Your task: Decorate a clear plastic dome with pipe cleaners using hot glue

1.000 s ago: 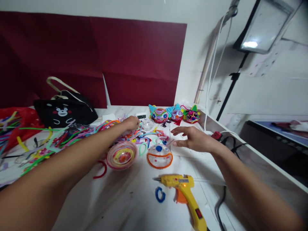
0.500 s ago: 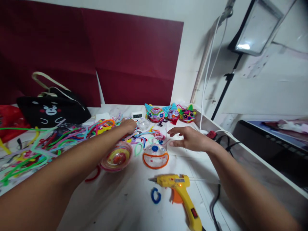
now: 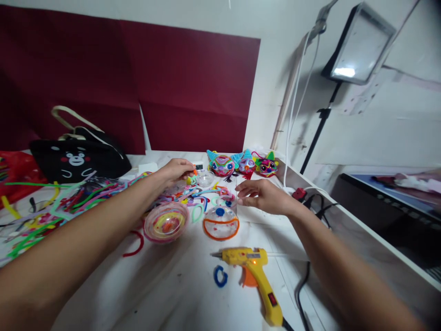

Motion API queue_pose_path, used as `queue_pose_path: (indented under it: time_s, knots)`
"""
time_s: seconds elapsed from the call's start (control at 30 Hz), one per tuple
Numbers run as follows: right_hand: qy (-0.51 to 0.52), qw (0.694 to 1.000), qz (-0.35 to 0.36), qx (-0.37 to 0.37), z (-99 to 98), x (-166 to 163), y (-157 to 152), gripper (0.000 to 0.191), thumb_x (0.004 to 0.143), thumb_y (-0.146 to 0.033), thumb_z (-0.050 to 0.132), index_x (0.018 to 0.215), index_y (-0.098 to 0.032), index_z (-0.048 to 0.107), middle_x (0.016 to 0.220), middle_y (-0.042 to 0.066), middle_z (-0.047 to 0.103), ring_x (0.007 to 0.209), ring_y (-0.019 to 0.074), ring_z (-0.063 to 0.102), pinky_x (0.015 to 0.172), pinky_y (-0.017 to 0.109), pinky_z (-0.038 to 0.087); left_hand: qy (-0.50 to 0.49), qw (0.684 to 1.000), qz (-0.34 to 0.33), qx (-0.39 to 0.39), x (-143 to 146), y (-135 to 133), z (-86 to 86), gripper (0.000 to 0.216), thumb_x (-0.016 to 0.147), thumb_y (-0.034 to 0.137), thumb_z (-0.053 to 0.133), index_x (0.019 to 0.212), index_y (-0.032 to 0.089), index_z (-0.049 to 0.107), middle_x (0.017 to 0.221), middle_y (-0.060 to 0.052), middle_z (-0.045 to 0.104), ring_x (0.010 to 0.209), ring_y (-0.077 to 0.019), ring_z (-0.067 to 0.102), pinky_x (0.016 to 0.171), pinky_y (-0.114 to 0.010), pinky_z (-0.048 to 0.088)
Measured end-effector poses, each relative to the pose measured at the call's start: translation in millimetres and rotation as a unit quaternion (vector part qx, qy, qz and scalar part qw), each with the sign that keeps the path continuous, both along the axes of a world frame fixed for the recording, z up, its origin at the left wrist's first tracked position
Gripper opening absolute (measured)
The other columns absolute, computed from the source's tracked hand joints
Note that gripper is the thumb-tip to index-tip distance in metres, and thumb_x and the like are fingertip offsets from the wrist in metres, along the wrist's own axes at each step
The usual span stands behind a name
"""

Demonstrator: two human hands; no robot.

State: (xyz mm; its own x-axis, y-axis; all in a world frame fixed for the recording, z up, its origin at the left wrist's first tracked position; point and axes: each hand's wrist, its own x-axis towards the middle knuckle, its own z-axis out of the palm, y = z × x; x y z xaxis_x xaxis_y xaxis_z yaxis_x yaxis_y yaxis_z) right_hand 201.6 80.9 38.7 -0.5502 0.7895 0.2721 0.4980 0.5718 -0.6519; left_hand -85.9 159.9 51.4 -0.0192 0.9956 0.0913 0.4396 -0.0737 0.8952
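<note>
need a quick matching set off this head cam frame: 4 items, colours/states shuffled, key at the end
Column 1
1. glue gun
2. clear dome
3. handled bag
4. right hand

Column 2
A. black, with an animal face on its front
B. open, thumb and fingers apart
C. yellow, with an orange trigger
D. trimmed in orange, with a blue disc at its top

Pairs: 1-C, 2-D, 3-A, 4-B
</note>
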Motion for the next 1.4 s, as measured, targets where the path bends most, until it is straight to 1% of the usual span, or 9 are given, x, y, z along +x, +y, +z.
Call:
queue_pose_path:
  time_s: [0.1, 0.23, 0.33, 0.43, 0.73, 0.93, 1.07, 1.2, 1.4]
  knots:
    - [0.044, 0.998, -0.007, 0.032, -0.1, -11.9, -6.7, 0.024, 0.08, -0.03, 0.068, 0.099, -0.016, 0.066, 0.096, 0.008, 0.071, 0.083, 0.0194, 0.069, 0.072, 0.031, 0.056, -0.113, 0.993, -0.044, -0.016, 20.4, -33.1, 4.5, 0.01, 0.077, 0.021, 0.067, 0.073, 0.015, 0.06, 0.064, -0.003, 0.064, 0.053, -0.0092, 0.057, 0.054, -0.021, 0.047]
    - [0.122, 0.99, -0.014, 0.064, -1.8, -25.8, -15.0, 0.036, 0.079, -0.03, 0.071, 0.113, -0.019, 0.061, 0.117, 0.009, 0.065, 0.087, 0.0172, 0.069, 0.069, 0.028, 0.057, -0.254, 0.96, -0.109, -0.046, 46.1, -77.6, 2.9, 0.003, 0.08, 0.015, 0.064, 0.079, 0.014, 0.062, 0.069, -0.004, 0.065, 0.059, -0.0092, 0.061, 0.06, -0.02, 0.052]
    - [0.168, 0.985, 0.011, 0.03, -2.6, -31.2, -18.2, 0.037, 0.079, -0.038, 0.071, 0.108, -0.017, 0.064, 0.103, 0.008, 0.069, 0.081, 0.0165, 0.068, 0.07, 0.029, 0.055, -0.342, 0.927, -0.15, -0.036, 57.3, -100.3, -4.2, 0.004, 0.078, 0.011, 0.066, 0.08, 0.013, 0.063, 0.07, -0.002, 0.065, 0.061, -0.0086, 0.061, 0.06, -0.018, 0.051]
    - [0.194, 0.979, 0.048, -0.037, -3.4, -33.8, -20.1, 0.032, 0.079, -0.046, 0.07, 0.089, -0.016, 0.067, 0.078, 0.003, 0.068, 0.069, 0.0148, 0.064, 0.064, 0.027, 0.052, -0.345, 0.925, -0.159, -0.014, 63.1, -113.1, -11.9, 0.006, 0.078, 0.015, 0.068, 0.081, 0.014, 0.063, 0.07, -0.001, 0.065, 0.061, -0.0084, 0.061, 0.06, -0.018, 0.051]
    - [0.132, 0.99, 0.018, 0.054, -5.3, -38.7, -25.5, 0.024, 0.086, -0.041, 0.062, 0.079, -0.018, 0.063, 0.07, 0.0, 0.065, 0.063, 0.0116, 0.058, 0.058, 0.023, 0.044, -0.232, 0.965, -0.098, 0.076, 71.5, -121.3, -18.3, 0.017, 0.074, 0.024, 0.07, 0.087, 0.014, 0.064, 0.061, -0.001, 0.066, 0.055, -0.0123, 0.061, 0.054, -0.022, 0.049]
    - [0.206, 0.978, 0.002, 0.034, -2.5, -38.7, -28.5, 0.031, 0.076, -0.043, 0.074, 0.087, -0.018, 0.059, 0.076, 0.0, 0.063, 0.065, 0.0118, 0.059, 0.059, 0.023, 0.047, -0.076, 0.979, -0.08, 0.173, 70.3, -123.5, -21.4, 0.016, 0.075, 0.026, 0.066, 0.087, 0.016, 0.069, 0.072, -0.002, 0.07, 0.058, -0.0139, 0.063, 0.054, -0.023, 0.051]
    - [0.227, 0.974, 0.022, 0.003, -1.3, -40.0, -29.5, 0.027, 0.077, -0.042, 0.073, 0.077, -0.017, 0.062, 0.071, 0.001, 0.063, 0.063, 0.0118, 0.058, 0.059, 0.024, 0.047, 0.037, 0.964, -0.095, 0.245, 71.1, -128.9, -16.4, 0.02, 0.074, 0.02, 0.064, 0.095, 0.018, 0.066, 0.071, 0.001, 0.07, 0.063, -0.0134, 0.065, 0.061, -0.02, 0.05]
    - [0.292, 0.956, -0.013, -0.023, 1.0, -43.9, -30.7, 0.028, 0.071, -0.04, 0.077, 0.073, -0.016, 0.062, 0.066, 0.0, 0.063, 0.058, 0.0118, 0.059, 0.056, 0.025, 0.049, 0.153, 0.932, -0.085, 0.319, 70.5, -130.1, -12.0, 0.011, 0.082, 0.025, 0.058, 0.083, 0.019, 0.067, 0.076, -0.001, 0.072, 0.068, -0.014, 0.066, 0.067, -0.021, 0.048]
    - [0.308, 0.942, -0.056, -0.121, -2.0, -45.8, -32.8, 0.02, 0.064, -0.028, 0.075, 0.074, -0.015, 0.064, 0.059, -0.002, 0.063, 0.054, 0.0113, 0.06, 0.053, 0.024, 0.048, 0.228, 0.882, -0.09, 0.402, 66.7, -123.9, -19.9, 0.017, 0.087, 0.022, 0.054, 0.079, 0.018, 0.069, 0.072, -0.001, 0.072, 0.061, -0.0122, 0.063, 0.064, -0.021, 0.044]
